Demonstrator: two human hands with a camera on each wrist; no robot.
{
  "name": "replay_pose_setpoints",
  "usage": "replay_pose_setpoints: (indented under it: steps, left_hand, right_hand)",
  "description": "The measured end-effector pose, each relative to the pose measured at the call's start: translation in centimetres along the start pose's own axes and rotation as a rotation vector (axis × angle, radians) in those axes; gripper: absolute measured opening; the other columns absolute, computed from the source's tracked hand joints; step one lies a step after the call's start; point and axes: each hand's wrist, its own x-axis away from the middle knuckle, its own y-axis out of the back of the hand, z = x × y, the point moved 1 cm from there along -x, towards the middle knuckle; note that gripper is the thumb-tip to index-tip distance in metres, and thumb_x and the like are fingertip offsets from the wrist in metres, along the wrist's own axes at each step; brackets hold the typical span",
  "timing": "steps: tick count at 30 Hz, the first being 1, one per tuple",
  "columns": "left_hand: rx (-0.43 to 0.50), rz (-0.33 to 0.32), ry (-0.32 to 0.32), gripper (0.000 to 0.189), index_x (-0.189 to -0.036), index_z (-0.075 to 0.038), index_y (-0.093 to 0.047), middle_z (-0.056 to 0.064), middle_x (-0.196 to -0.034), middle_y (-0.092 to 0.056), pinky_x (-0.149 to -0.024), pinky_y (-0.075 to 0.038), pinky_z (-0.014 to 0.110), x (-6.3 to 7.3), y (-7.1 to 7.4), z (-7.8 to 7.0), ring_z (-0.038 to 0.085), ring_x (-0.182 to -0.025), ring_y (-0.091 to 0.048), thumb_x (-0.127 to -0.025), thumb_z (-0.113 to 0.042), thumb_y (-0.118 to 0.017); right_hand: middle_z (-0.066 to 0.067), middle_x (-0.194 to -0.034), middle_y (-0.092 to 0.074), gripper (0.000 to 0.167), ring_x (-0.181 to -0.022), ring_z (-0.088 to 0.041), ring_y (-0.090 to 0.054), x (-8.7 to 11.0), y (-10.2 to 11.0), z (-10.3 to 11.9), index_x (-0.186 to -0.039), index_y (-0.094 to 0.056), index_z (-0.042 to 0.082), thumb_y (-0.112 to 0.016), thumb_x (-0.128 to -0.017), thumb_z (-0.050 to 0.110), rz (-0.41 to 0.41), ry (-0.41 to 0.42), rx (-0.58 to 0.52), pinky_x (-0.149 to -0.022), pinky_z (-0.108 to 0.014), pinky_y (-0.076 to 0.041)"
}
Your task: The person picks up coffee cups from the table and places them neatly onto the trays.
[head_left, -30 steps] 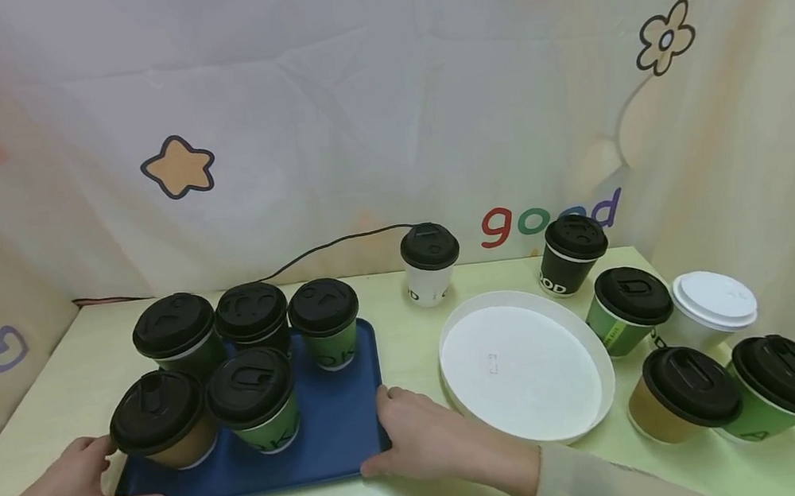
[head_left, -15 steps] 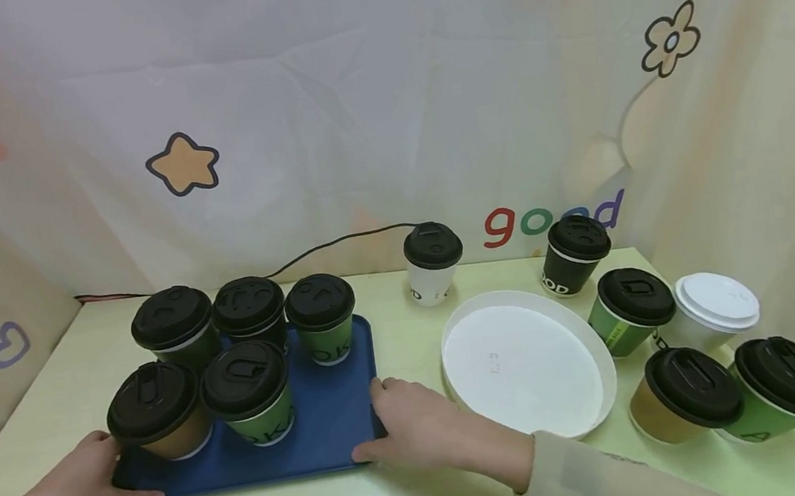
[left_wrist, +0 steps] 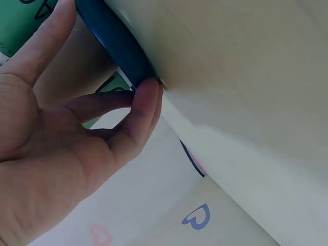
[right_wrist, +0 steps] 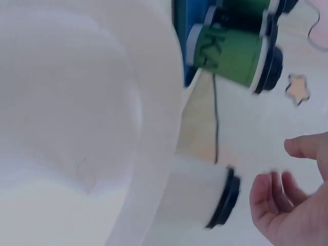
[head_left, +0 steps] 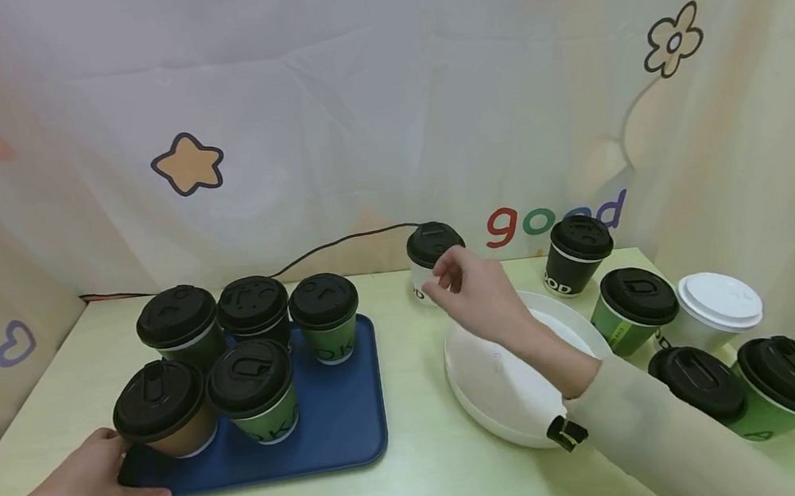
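My left hand (head_left: 83,490) holds the near left corner of a blue rectangular tray (head_left: 339,425), thumb along its front edge and fingers at its left side. In the left wrist view, fingertips (left_wrist: 146,95) touch the tray's rim (left_wrist: 120,43). Several lidded paper coffee cups stand on the tray, among them a brown cup (head_left: 189,437) and a green cup (head_left: 270,421). My right hand (head_left: 477,292) is in the air with nothing in it, fingers loosely bent. It overlaps a white cup with a black lid (head_left: 433,243) in the head view; the right wrist view shows a gap between hand and white cup (right_wrist: 189,189).
A white round shallow tray (head_left: 473,400) lies under my right forearm. Right of it stand a black cup (head_left: 568,267), a green cup (head_left: 613,327), a white-lidded cup (head_left: 715,305) and others. A thin cable (head_left: 339,241) runs along the back; a curtain hangs behind.
The blue tray slid slightly away from me, both hands at its sides. My right hand then let go and moved up and right, over the round tray. My left hand stays at the corner.
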Motion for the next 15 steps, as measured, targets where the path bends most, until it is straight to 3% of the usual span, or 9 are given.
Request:
replay_pose_setpoints:
  steps: [4, 10, 15]
  left_hand:
    - [-0.001, -0.005, -0.007, 0.082, -0.124, 0.016, -0.057, 0.030, -0.107, -0.062, -0.089, -0.047, 0.065, -0.1, 0.1, -0.1, 0.052, -0.107, -0.055, -0.070, -0.031, -0.096]
    - [0.004, -0.006, -0.018, 0.082, -0.125, 0.016, -0.057, 0.030, -0.108, -0.064, -0.090, -0.046, 0.065, -0.1, 0.2, -0.2, 0.053, -0.109, -0.055, -0.069, -0.030, -0.096]
    - [0.001, -0.003, -0.010, 0.083, -0.124, 0.017, -0.057, 0.030, -0.108, -0.063, -0.092, -0.046, 0.066, -0.1, 0.3, -0.3, 0.053, -0.110, -0.054, -0.069, -0.030, -0.096]
  right_hand:
    - [-0.014, -0.108, -0.054, 0.044, -0.100, -0.030, -0.054, -1.4, 0.4, -1.9, -0.123, -0.050, -0.003, -0.075, -0.092, 0.018, -0.022, -0.139, -0.089, -0.085, -0.039, -0.046]
    - [-0.024, -0.137, -0.043, 0.082, -0.128, -0.037, -0.043, -2.5, 0.0, -4.1, -0.149, -0.028, -0.009, -0.078, -0.091, 0.021, 0.044, -0.365, -0.194, -0.107, -0.047, -0.041]
    - [-0.026, -0.153, -0.036, 0.090, -0.142, -0.039, -0.036, -3.4, -0.7, -5.4, -0.156, -0.021, -0.008, -0.078, -0.092, 0.020, 0.121, -0.493, -0.244, -0.116, -0.050, -0.033]
